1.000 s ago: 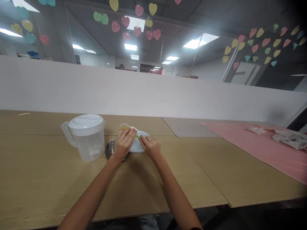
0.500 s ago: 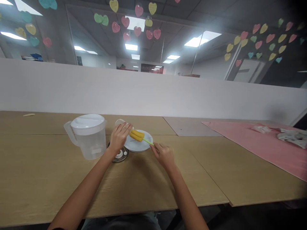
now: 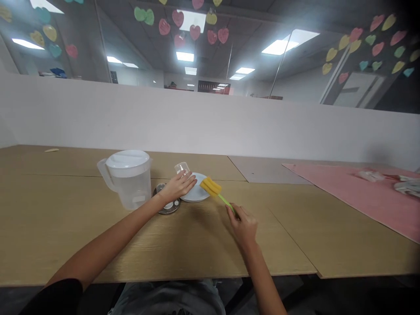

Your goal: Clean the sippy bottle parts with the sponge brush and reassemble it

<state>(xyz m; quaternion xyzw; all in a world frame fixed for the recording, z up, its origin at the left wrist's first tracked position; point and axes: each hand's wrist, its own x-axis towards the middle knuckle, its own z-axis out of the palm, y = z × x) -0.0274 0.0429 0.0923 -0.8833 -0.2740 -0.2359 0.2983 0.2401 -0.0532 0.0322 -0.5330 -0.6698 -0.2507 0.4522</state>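
My right hand (image 3: 243, 222) is closed round the green handle of a bottle brush (image 3: 211, 186) with a yellow sponge head. The sponge points up and left, clear of the cup and over the right rim of a white plate (image 3: 197, 195). My left hand (image 3: 179, 187) grips a clear plastic cup (image 3: 182, 167) above the plate's left side; the fingers hide much of the cup. Under my left wrist lies a round metal tray (image 3: 169, 211) with small items on it, partly hidden by the hand.
A clear pitcher (image 3: 133, 188) with a white lid stands left of the tray. On the right, a pink cloth (image 3: 354, 192) covers part of the wooden table (image 3: 183, 249), with crumpled things on it. A white low wall (image 3: 210, 127) rises behind, topped by glass.
The brush has come away from the cup's mouth, moving right and toward me with my right hand. My left hand and the cup have shifted slightly right, and the view has turned a little.
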